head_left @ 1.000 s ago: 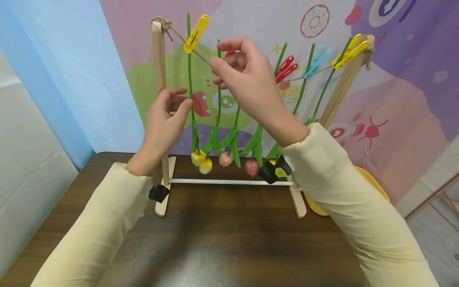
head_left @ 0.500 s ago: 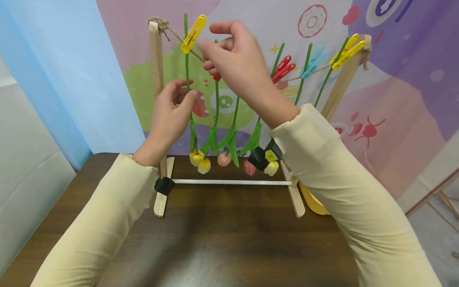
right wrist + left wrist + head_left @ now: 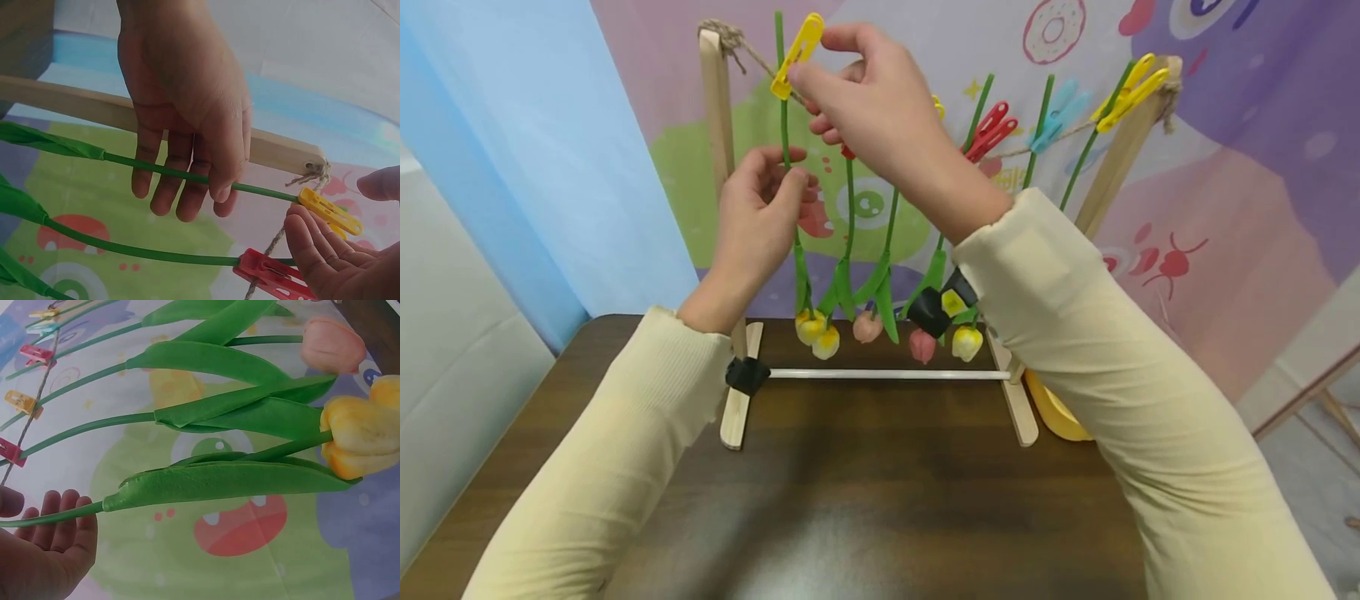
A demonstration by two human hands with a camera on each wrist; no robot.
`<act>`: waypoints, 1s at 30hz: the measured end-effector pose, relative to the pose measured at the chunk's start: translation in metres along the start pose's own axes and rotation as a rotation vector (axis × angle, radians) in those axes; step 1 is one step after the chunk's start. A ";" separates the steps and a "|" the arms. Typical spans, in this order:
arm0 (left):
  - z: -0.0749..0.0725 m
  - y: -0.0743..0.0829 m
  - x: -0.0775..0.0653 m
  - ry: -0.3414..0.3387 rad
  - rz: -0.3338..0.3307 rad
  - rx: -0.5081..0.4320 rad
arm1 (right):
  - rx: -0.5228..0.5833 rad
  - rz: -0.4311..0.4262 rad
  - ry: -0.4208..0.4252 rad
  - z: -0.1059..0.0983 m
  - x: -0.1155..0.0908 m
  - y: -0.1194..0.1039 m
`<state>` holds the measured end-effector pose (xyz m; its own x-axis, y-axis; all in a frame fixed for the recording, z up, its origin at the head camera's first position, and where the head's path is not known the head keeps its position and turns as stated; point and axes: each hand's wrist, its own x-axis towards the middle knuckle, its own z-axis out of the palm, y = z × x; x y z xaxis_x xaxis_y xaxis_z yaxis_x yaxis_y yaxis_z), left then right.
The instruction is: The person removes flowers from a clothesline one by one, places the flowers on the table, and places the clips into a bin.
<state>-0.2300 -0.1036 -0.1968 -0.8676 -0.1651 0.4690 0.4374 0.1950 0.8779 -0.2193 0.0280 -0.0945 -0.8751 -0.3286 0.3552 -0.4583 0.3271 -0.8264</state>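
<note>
A yellow clothespin [image 3: 797, 55] clips a green tulip stem [image 3: 786, 133] to the rope near the left post. My right hand [image 3: 880, 108] is at this clothespin; in the right wrist view its fingers [image 3: 312, 244] lie beside the clothespin, with the thumb apart on the other side. Lower down, my left hand [image 3: 760, 212] is around the same stem, fingers loosely extended behind it and thumb in front, without a plain pinch. Yellow-white tulips [image 3: 811, 327] hang head down at the left end. Part of the rope is hidden behind my right hand.
A wooden rack with a left post [image 3: 718, 108], a right post [image 3: 1123, 154] and a white bottom bar [image 3: 887, 374] stands on the brown table [image 3: 880, 500]. More tulips hang from red [image 3: 992, 133], blue [image 3: 1062, 117] and yellow clothespins. A yellow object [image 3: 1060, 412] lies beyond the right foot.
My right hand has moved up and left along the rope to the left yellow clothespin. My left hand has risen slightly and come round the stem.
</note>
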 end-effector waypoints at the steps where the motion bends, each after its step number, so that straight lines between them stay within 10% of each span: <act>1: 0.000 0.000 0.000 -0.001 -0.002 -0.010 | -0.001 0.005 0.003 0.000 0.000 -0.001; 17: 0.002 0.003 -0.001 0.010 0.036 -0.100 | 0.111 0.041 0.010 0.002 0.048 0.025; 24: 0.001 0.003 -0.001 -0.030 0.043 -0.225 | 0.123 0.023 0.075 0.006 0.030 0.004; 30: 0.001 0.004 -0.001 -0.035 0.049 -0.165 | 0.150 0.014 0.043 0.007 0.114 0.061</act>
<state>-0.2273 -0.1019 -0.1942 -0.8509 -0.1251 0.5103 0.5095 0.0403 0.8595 -0.3460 0.0046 -0.1078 -0.8884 -0.2860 0.3590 -0.4206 0.1938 -0.8863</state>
